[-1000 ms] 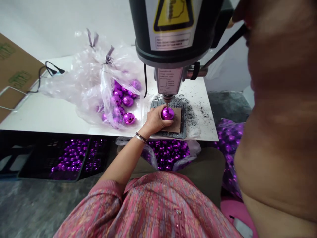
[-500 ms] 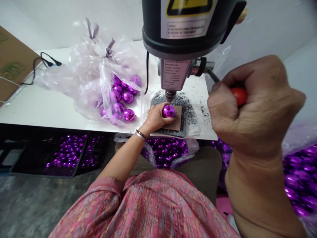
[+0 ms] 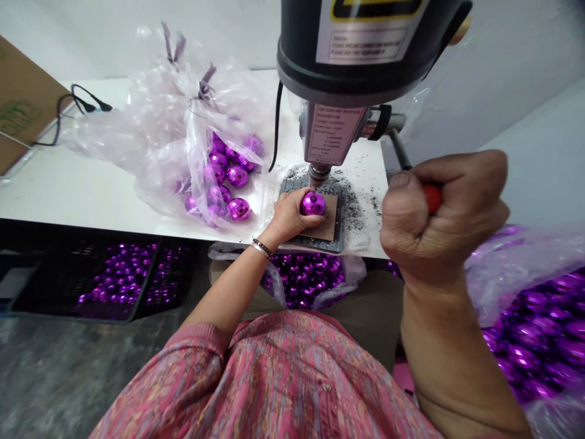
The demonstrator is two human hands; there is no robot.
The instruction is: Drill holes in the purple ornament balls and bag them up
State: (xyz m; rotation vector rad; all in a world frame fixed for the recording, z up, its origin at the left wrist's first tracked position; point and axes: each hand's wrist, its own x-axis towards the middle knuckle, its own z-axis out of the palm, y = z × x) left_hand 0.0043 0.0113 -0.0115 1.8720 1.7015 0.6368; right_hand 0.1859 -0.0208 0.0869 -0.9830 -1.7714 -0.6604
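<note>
My left hand (image 3: 290,214) grips a shiny purple faceted ball (image 3: 312,204) on a brown board (image 3: 325,224), which lies on the grey base (image 3: 339,236) of a bench drill press (image 3: 336,131). Right above the ball is the drill chuck (image 3: 319,175); whether the bit touches the ball I cannot tell. My right hand (image 3: 443,213) is closed around the red knob (image 3: 432,198) of the drill's feed lever (image 3: 400,150), to the right of the machine.
Clear plastic bags (image 3: 155,140) with purple balls (image 3: 237,177) lie left of the drill. Dark shavings (image 3: 351,204) litter the white table (image 3: 82,195). An open bag of balls (image 3: 306,277) is at my lap, a black crate (image 3: 123,280) lower left, another ball-filled bag (image 3: 539,329) right.
My right hand has moved down with the lever knob, and the lever points more steeply downward. My left hand still holds the ball in place. The view has shifted slightly.
</note>
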